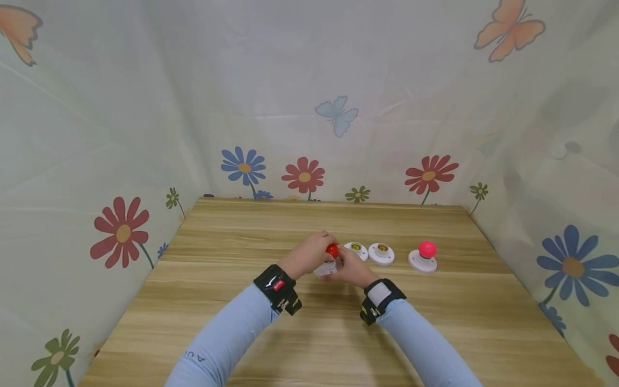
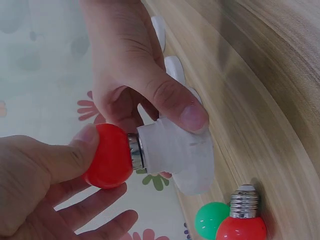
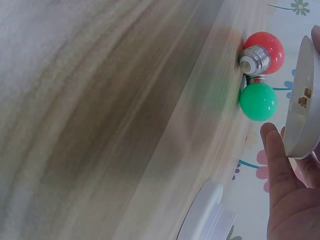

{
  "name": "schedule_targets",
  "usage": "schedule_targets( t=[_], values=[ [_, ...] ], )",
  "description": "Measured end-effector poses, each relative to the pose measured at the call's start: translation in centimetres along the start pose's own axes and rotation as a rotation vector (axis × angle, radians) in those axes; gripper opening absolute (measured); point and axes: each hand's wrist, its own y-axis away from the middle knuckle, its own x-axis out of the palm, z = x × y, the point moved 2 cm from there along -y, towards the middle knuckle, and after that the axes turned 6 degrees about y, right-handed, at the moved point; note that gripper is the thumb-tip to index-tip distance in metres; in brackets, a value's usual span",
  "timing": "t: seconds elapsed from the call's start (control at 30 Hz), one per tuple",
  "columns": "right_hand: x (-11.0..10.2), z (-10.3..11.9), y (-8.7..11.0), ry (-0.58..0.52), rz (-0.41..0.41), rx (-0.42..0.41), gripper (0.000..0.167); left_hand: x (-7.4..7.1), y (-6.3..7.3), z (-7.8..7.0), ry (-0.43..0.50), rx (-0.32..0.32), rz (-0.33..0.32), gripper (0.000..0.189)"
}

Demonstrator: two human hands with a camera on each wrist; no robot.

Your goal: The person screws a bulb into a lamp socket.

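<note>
My left hand (image 1: pixel 309 255) pinches a red light bulb (image 2: pixel 109 156) between thumb and fingers. The bulb's metal screw base sits at the mouth of a white lamp holder (image 2: pixel 180 155), with some metal still showing. My right hand (image 1: pixel 355 270) grips that lamp holder, its thumb across the round base in the left wrist view. The holder is tilted, and its underside with small brass contacts faces the right wrist camera. How far the screw base goes in cannot be seen.
Two bare lamp holders (image 1: pixel 381 255) stand right of my hands. Farther right, another holder (image 1: pixel 423 263) carries a pinkish-red bulb (image 1: pixel 427 249). A loose green bulb (image 3: pixel 258 102) and a loose red bulb (image 3: pixel 272 50) lie together on the wooden table (image 1: pixel 232 322). Flowered cloth surrounds the table.
</note>
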Motion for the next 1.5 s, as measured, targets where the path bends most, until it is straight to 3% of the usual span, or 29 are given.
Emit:
schedule_targets(
  t=[0.13, 0.27, 0.37, 0.67, 0.97, 1.17, 1.33, 1.5],
  values=[
    [-0.1, 0.1, 0.0, 0.001, 0.002, -0.014, 0.067, 0.0, 0.0, 0.1, 0.051, -0.046, 0.003, 0.051],
    [-0.1, 0.1, -0.1, -0.009, 0.011, -0.031, 0.06, -0.1, 0.1, 0.3, 0.131, -0.13, -0.056, 0.062],
    [-0.1, 0.2, -0.2, -0.014, 0.015, -0.034, 0.056, -0.1, 0.2, 0.3, 0.111, -0.159, -0.105, 0.061],
    [-0.2, 0.7, 0.0, 0.012, 0.016, -0.015, 0.061, 0.0, 0.6, 0.2, 0.037, -0.127, -0.134, 0.052],
    [0.0, 0.1, -0.2, 0.04, -0.003, -0.02, 0.064, -0.1, 0.0, 0.1, 0.07, -0.094, -0.034, 0.036],
    [0.1, -0.4, -0.2, 0.06, -0.01, -0.037, 0.063, 0.0, 0.0, 0.3, 0.123, -0.091, -0.007, 0.048],
    [0.1, -0.3, -0.1, 0.042, -0.006, -0.01, 0.063, 0.1, 0.1, 0.5, 0.199, -0.135, -0.061, 0.061],
    [0.1, -0.1, -0.1, 0.047, -0.004, 0.017, 0.067, 0.3, 0.3, 0.7, 0.105, -0.147, -0.14, 0.054]
  ],
)
